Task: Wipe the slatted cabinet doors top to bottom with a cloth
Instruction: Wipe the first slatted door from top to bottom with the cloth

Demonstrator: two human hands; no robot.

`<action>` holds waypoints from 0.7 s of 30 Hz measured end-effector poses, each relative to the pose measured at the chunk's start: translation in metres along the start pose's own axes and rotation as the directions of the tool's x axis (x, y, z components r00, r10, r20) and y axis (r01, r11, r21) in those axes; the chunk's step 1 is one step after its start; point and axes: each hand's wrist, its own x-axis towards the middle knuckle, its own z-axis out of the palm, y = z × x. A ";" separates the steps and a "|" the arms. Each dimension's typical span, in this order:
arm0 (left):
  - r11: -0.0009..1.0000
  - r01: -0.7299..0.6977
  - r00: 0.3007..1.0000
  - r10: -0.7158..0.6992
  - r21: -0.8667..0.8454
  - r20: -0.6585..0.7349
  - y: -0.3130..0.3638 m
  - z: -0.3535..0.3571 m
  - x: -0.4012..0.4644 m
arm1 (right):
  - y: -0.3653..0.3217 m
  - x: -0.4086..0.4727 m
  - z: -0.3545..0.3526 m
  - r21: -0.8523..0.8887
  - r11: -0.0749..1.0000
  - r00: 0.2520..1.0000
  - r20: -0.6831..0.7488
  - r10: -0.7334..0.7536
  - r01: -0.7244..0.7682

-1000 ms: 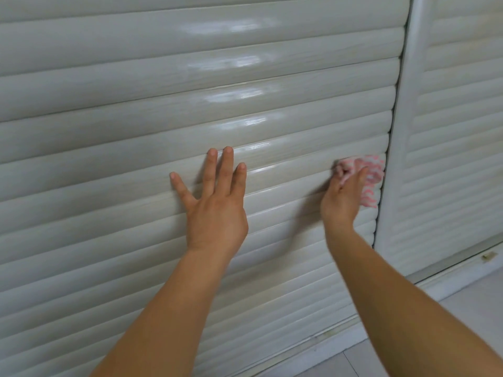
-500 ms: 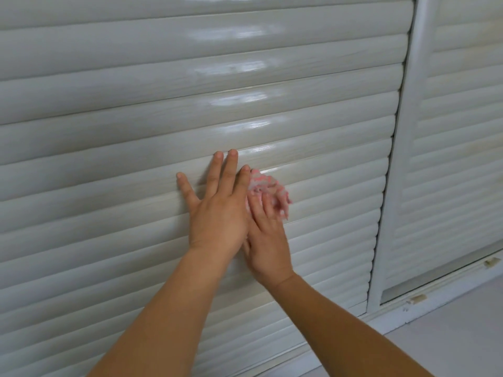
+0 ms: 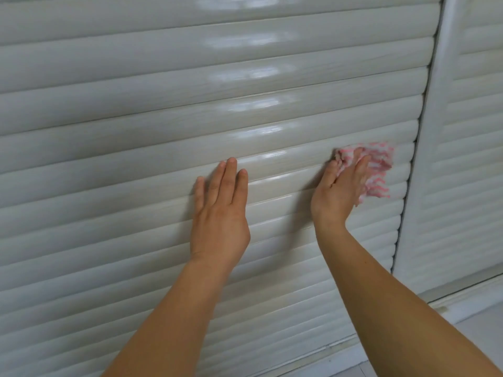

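Observation:
A glossy white slatted cabinet door (image 3: 136, 118) fills most of the head view. My left hand (image 3: 220, 213) rests flat on its slats near the middle, fingers straight and pointing up. My right hand (image 3: 340, 189) presses a pink-and-white striped cloth (image 3: 377, 170) against the slats near the door's right edge. The fingers lie fairly straight over the cloth, which sticks out above and to the right of them.
A white vertical frame post (image 3: 424, 159) separates this door from a second slatted door (image 3: 473, 131) on the right. A white bottom rail (image 3: 340, 349) runs under the doors, with pale floor (image 3: 479, 322) at the lower right.
My right hand has slid the cloth to the right along the slats, from beside my left hand to near the door's right edge. My left hand has stayed flat on the door.

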 end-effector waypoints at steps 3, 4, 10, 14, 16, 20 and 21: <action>0.999 0.032 0.999 -0.032 -0.016 -0.022 -0.016 -0.009 -0.005 | -0.016 -0.055 0.024 -0.004 0.982 0.979 0.084 -0.187 0.188; 0.998 0.057 0.998 -0.057 0.005 -0.012 -0.022 -0.014 -0.009 | -0.021 -0.076 0.032 0.001 0.964 0.958 0.114 -0.264 0.266; 0.949 0.294 0.931 -0.312 0.116 0.188 -0.052 -0.054 -0.034 | -0.038 -0.166 0.071 0.026 0.707 0.670 0.295 -0.681 0.707; 0.928 0.344 0.909 -0.367 0.140 0.197 -0.077 -0.065 -0.050 | -0.046 -0.173 0.068 0.282 0.586 0.473 0.378 -0.796 0.760; 0.927 0.353 0.913 -0.370 0.123 0.172 -0.081 -0.067 -0.054 | -0.049 -0.163 0.051 0.434 0.606 0.477 0.376 -0.794 0.666; 0.925 0.361 0.908 -0.378 0.124 0.181 -0.082 -0.065 -0.058 | -0.060 -0.127 0.015 0.570 0.721 0.820 0.135 -0.556 0.395; 0.926 0.358 0.909 -0.375 0.119 0.184 -0.082 -0.064 -0.058 | -0.061 -0.114 0.009 0.580 0.740 0.900 0.024 -0.434 0.341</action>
